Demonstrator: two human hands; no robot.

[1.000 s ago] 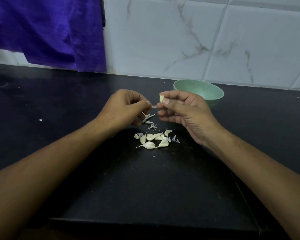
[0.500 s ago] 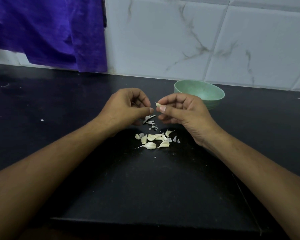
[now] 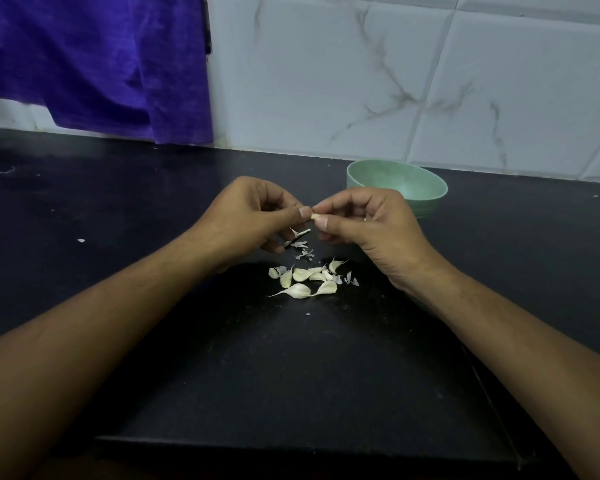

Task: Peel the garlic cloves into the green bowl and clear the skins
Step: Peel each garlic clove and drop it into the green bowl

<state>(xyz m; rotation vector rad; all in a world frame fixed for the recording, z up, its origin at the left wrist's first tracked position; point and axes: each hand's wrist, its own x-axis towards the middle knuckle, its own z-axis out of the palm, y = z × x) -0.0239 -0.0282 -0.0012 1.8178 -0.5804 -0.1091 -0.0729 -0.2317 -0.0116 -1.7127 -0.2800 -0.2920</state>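
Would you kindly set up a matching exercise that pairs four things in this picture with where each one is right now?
Things:
1. green bowl
2. purple cloth
3. pile of garlic cloves
4. single clove

Places:
A. pinched between the left hand and the right hand
B. hanging in front of the tiled wall, upper left
C. lying on the dark counter, nearer the camera than the hands
D. standing on the counter just behind the right hand

Pairs: 1-D, 2-B, 3-C, 4-A.
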